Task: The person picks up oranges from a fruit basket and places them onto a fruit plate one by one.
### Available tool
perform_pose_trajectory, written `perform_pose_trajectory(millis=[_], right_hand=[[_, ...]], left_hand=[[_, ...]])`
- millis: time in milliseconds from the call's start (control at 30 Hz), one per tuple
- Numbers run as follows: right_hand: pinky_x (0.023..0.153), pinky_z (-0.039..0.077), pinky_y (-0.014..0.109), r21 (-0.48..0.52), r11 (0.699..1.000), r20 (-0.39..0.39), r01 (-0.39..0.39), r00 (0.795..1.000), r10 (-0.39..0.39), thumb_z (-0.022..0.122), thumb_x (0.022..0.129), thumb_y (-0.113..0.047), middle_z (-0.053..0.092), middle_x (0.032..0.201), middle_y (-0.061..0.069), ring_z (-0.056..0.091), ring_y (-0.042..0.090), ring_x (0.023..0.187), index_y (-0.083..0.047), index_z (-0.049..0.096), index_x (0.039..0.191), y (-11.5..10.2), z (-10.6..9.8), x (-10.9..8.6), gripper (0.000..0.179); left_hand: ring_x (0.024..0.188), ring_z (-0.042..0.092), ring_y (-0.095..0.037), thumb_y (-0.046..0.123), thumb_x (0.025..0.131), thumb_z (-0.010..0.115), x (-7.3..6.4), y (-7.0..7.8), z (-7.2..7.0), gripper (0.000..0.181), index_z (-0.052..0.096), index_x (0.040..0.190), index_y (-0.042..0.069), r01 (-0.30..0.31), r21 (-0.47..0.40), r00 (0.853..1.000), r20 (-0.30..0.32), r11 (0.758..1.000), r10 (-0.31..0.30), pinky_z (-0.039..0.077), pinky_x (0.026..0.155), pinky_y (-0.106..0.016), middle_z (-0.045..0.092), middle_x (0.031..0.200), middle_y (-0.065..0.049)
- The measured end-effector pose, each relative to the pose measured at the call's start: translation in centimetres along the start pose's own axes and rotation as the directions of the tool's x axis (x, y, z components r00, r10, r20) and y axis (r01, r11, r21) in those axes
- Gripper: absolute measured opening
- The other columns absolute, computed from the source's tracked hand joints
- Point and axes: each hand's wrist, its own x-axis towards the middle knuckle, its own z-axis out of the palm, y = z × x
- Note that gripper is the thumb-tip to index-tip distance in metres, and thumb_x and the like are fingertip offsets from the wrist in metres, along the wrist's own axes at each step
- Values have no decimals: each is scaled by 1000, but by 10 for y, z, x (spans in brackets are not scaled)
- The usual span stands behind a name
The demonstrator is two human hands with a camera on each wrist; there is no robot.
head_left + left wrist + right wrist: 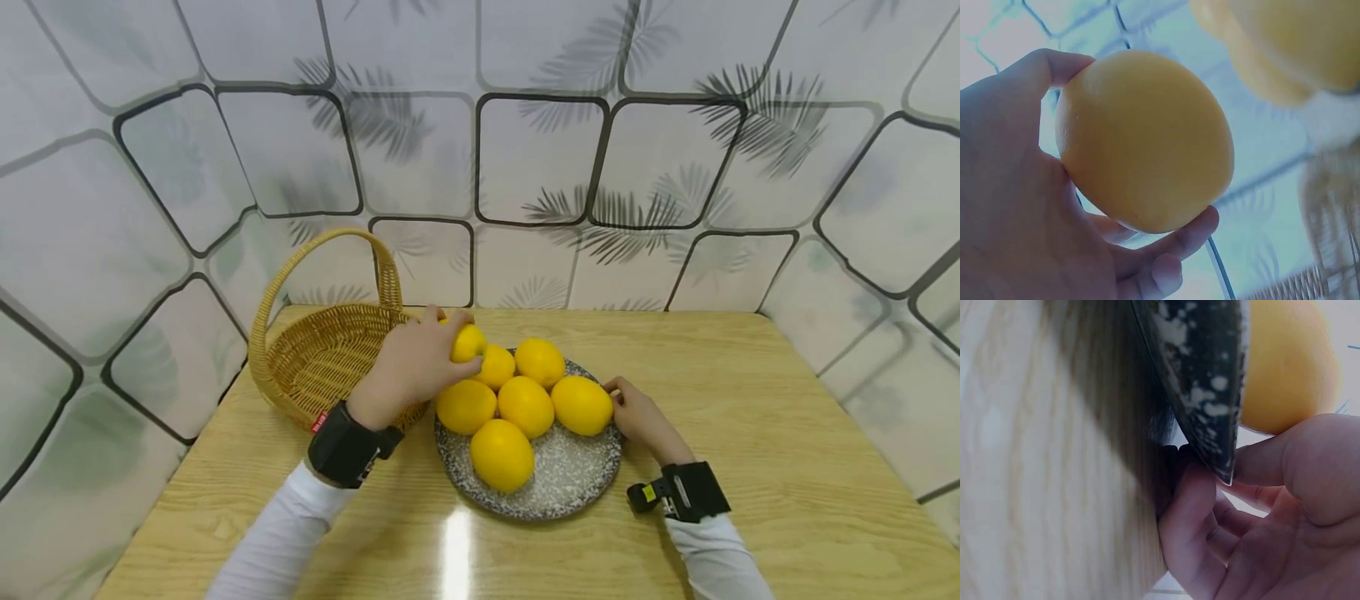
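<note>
My left hand grips a yellow lemon above the back left of the speckled grey plate. In the left wrist view, thumb and fingers lie round opposite sides of this fruit. Several more lemons sit on the plate, mostly toward its back and left. At the plate's right side, my right hand holds the rim. The right wrist view shows the thumb over the dark plate edge and curled fingers beneath it. One lemon lies close to that thumb.
A wicker basket with a tall arched handle stands left of the plate, partly behind my left hand. A patterned curtain surrounds the wooden table at the back and sides.
</note>
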Motion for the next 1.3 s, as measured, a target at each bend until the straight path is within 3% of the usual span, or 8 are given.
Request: perform_pose_trajectory(millis=[233,400,600,833,1033,1300], right_hand=[[68,48,34,-7,1000,1,11,1000,-11,33,102,-10,60,113,30,57,30,87,3,46,130,0,0,0,33],[65,47,34,-28,999,-8,43,999,-43,32,102,-9,60,112,32,58,30,85,3,46,129,1,-1,0,33],[65,47,33,-24,999,-8,47,999,-48,33,102,-9,61,111,32,57,30,84,3,47,129,1,-1,0,32],[66,48,34,-15,999,-4,43,999,-43,33,102,-9,61,110,32,58,30,84,4,47,128,1,-2,0,32],[68,49,35,-8,999,-2,41,999,-41,32,102,-8,62,110,31,59,30,84,3,48,128,1,-3,0,32],[67,51,35,-2,999,-11,40,999,-40,36,100,-7,63,110,31,60,31,85,3,49,126,0,-2,-1,32]], left_hand=[[86,60,-34,61,84,52,-10,34,11,63,50,138,28,-98,46,995,-32,994,99,56,69,-44,57,128,-17],[87,59,-32,62,83,50,-12,48,16,64,49,137,29,-151,57,988,-27,987,153,55,74,-44,58,126,-13],[99,59,-34,62,85,48,-17,65,22,64,48,140,28,-213,42,977,-19,976,214,55,83,-49,56,132,-13],[103,58,-33,59,87,49,-24,91,31,64,46,143,27,-327,63,943,-36,943,329,55,89,-47,55,132,-11],[113,56,-36,60,86,50,-28,107,43,65,47,141,26,-381,122,921,-30,916,387,50,100,-49,55,135,-11],[95,56,-27,58,84,55,-33,116,68,60,50,134,27,-471,183,872,-52,863,487,52,89,-41,58,122,-7]])
